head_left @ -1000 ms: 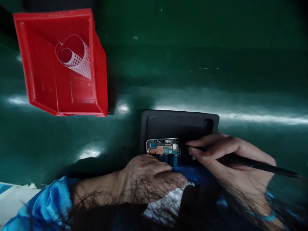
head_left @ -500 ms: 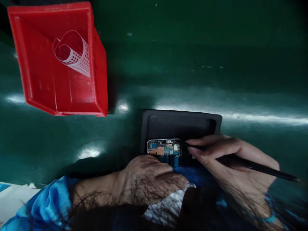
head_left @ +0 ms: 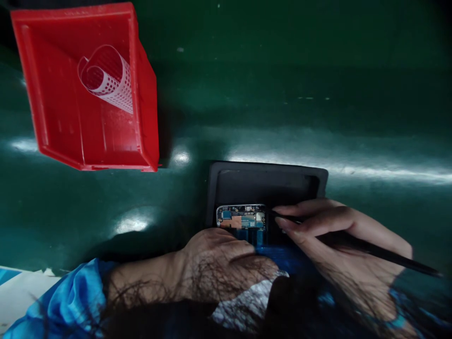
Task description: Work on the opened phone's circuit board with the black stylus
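An opened phone (head_left: 241, 218) with its circuit board showing lies in a black tray (head_left: 263, 181) on the green table. My left hand (head_left: 219, 261) rests on the phone's near end, fingers curled over it, holding it down. My right hand (head_left: 335, 235) pinches a thin black stick-like tool (head_left: 381, 254). The tool's tip sits at the phone's right edge. Most of the phone is hidden under my hands and dark strands of hair.
A red plastic bin (head_left: 88, 89) stands at the far left with a curled white perforated sheet (head_left: 108, 77) inside. The green tabletop (head_left: 282, 94) stretches behind the tray. A white and blue paper (head_left: 17, 292) lies at the near left edge.
Almost nothing moved. The view shifted slightly and my right hand with the tool edged a little toward the right; the left hand stays on the phone.
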Demonstrator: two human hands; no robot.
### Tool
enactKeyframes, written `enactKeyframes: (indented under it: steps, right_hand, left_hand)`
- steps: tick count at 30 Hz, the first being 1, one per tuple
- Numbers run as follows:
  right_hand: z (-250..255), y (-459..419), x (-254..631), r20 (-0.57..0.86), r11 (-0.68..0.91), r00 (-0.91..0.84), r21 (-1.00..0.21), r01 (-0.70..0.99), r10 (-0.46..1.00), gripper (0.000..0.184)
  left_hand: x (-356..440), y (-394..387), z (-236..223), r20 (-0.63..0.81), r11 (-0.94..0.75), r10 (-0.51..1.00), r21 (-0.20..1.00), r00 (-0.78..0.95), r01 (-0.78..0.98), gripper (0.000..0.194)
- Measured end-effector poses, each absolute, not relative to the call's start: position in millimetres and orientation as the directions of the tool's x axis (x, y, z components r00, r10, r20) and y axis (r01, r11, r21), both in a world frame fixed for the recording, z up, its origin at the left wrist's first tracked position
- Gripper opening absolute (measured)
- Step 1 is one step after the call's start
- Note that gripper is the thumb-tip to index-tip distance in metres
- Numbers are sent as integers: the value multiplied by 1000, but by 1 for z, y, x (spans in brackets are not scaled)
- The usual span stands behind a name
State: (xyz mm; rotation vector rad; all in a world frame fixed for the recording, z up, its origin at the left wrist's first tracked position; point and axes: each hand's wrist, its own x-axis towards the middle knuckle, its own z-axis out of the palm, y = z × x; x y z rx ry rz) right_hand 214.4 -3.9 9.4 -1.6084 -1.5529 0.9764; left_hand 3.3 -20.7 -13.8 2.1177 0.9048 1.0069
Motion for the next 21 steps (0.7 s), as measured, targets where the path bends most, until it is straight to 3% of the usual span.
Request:
enactKeyframes:
  steps: [5, 8, 12, 21]
  right_hand:
    - [16, -9, 209, -69, -75, 32, -861, 503, 997, 23]
    - [14, -9, 211, -35, -18, -25, -871, 491, 999, 21]
    - [6, -8, 218, -1, 6, -15, -898, 441, 1000, 23]
    - [1, -4, 223, 74, 107, -105, -926, 363, 992, 24]
  left_hand:
    - [7, -22, -15, 393, -564, 778, 780, 490, 271, 17]
    - [7, -21, -13, 381, -550, 786, 789, 486, 272, 22]
    - [5, -20, -12, 326, -516, 780, 818, 533, 254, 14]
    - [9, -15, -11, 411, -581, 774, 765, 482, 280, 19]
